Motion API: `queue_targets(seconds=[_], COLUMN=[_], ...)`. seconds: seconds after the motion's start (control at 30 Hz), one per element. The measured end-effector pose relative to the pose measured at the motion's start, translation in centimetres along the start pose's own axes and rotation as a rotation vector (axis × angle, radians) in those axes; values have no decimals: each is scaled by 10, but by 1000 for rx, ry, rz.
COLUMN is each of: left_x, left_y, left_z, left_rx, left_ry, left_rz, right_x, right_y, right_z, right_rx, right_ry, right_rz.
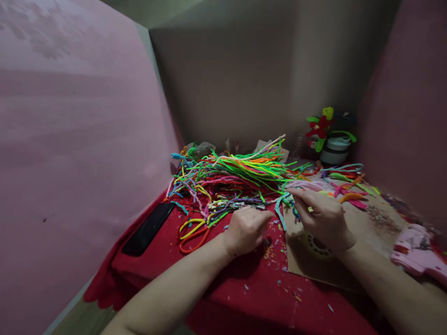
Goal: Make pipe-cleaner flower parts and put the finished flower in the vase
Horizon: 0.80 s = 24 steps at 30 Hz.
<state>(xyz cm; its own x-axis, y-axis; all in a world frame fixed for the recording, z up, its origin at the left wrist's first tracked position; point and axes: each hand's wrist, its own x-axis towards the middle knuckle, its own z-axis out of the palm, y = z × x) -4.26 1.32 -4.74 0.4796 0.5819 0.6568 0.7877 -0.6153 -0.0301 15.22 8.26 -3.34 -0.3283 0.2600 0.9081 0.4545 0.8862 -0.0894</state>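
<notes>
My left hand (246, 229) is closed above the red tablecloth (223, 284), its back to me, so anything in its fingers is hidden. To its right, my right hand (321, 217) has thumb and forefinger pinched together; what sits between the tips is too small to make out. Just beyond those fingertips lie pale pink pipe cleaners (307, 185), and a light blue pipe cleaner (279, 211) curves down beside them. A large heap of green, yellow and orange pipe cleaners (249, 164) spreads behind both hands. Partly under my right hand is a roll of tape (319, 246).
A black phone (148, 229) lies at the left. The tape rests on a cardboard sheet (310, 265). A pink glue gun (417, 249) is at the right edge. Behind stand a lidded cup (335, 150) and a red pipe-cleaner flower (318, 126). Pink walls flank the table.
</notes>
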Motion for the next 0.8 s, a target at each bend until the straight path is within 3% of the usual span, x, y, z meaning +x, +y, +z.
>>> queue_targets(seconds=[0.53, 0.8], left_x=[-4, -4], left_y=[1, 6], left_z=[-1, -2], left_rx=[-211, -254], left_ry=[-88, -82], left_rz=[-93, -92], right_x=[-3, -3], right_y=[-1, 3], right_z=[-5, -6], right_rx=[139, 81], right_ry=[-133, -90], right_rz=[78, 75])
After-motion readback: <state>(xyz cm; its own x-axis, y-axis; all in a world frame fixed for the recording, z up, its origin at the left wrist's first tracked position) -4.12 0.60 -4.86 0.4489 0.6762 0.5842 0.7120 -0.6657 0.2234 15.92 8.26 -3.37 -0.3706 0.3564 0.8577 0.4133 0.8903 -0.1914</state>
